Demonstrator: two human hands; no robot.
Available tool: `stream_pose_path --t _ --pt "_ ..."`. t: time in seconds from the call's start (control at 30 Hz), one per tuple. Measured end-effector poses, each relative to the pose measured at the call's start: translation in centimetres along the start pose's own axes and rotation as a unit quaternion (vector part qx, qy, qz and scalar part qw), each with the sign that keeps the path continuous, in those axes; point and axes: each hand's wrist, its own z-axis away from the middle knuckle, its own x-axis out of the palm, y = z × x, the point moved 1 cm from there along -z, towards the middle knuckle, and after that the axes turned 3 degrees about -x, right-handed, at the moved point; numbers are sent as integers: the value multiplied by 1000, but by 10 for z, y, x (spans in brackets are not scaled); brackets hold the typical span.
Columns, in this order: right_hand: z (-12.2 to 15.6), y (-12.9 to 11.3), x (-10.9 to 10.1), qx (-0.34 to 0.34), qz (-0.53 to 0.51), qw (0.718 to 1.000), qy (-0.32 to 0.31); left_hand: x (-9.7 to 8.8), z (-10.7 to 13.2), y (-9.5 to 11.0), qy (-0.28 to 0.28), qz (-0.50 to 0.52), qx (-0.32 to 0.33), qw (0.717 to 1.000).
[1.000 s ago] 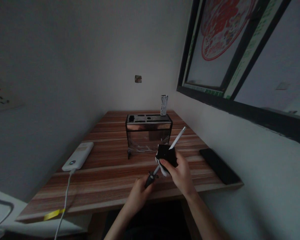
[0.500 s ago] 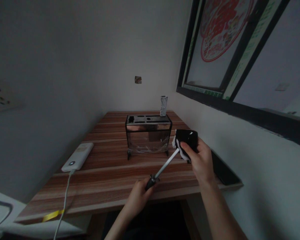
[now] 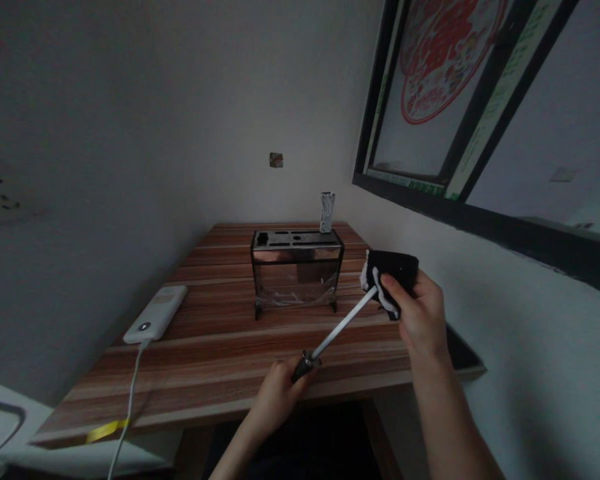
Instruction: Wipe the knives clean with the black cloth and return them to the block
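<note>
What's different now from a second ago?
The right hand moved right with the black cloth, toward the far end of the rod, which now leans further right. Its tip, bare before, no longer shows. Nothing was let go. The left hand kept its grip; the slotted stand and white device stayed put.

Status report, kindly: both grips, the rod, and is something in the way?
Left grip closed on dark handle. Right grip holds black cloth at far end of rod. No obstruction seen; clear-sided stand beyond, apart.
</note>
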Motion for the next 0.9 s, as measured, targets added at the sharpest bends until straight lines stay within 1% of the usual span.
stream_pose_path --t 0.17,0.27,0.43,0.53,0.7,0.8,0.9 --pt "-2 -3 -1 -9 -1 1000 9 0 1 0 2 -7 -2 1000" --pt "-4 -2 -2 -26 10 999 19 1 0 0 4 -7 2 1000" --pt "-9 -1 -7 -73 39 995 61 1 0 -1 -4 -9 0 1000" --pt "-15 -2 -11 -87 40 992 84 1 0 -1 -3 -13 6 1000" --pt "-23 0 -14 -61 1 992 112 1 0 -2 -5 -30 8 1000" --pt "-24 3 -16 -44 -38 989 133 1 0 -2 -15 -41 4 999" --pt "-25 5 -19 -38 -56 987 148 1 -1 -3 -17 -47 0 999"
